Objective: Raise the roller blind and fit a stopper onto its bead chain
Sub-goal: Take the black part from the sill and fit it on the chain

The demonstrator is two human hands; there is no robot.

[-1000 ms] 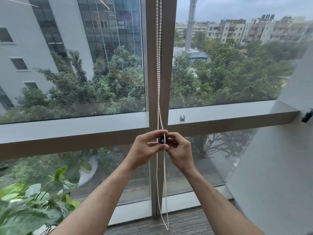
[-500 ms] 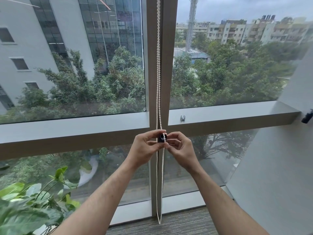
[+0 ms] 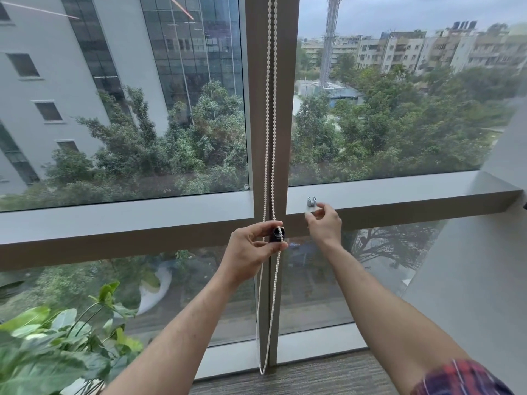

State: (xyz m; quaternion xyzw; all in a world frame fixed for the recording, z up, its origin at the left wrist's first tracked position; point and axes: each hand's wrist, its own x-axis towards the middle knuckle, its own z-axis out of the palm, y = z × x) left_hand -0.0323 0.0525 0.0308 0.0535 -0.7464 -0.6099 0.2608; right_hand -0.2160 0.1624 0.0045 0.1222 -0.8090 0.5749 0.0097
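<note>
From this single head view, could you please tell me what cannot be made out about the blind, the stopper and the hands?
- Roller blind: not in view; the white bead chain runs off the top edge.
- Small black stopper: the left hand and the chain's beads partly cover it, so whether it is clipped shut is unclear.
- Right hand: motion-blurred near the small metal clip on the grey window ledge; contact unclear.

You stand in an upper-floor office: floor-to-ceiling glazing in a grey metal frame (image 3: 271, 166), commercial grey carpet (image 3: 313, 377), a potted plant (image 3: 51, 346), and a glass-fronted office block (image 3: 185, 52) opposite.
</note>
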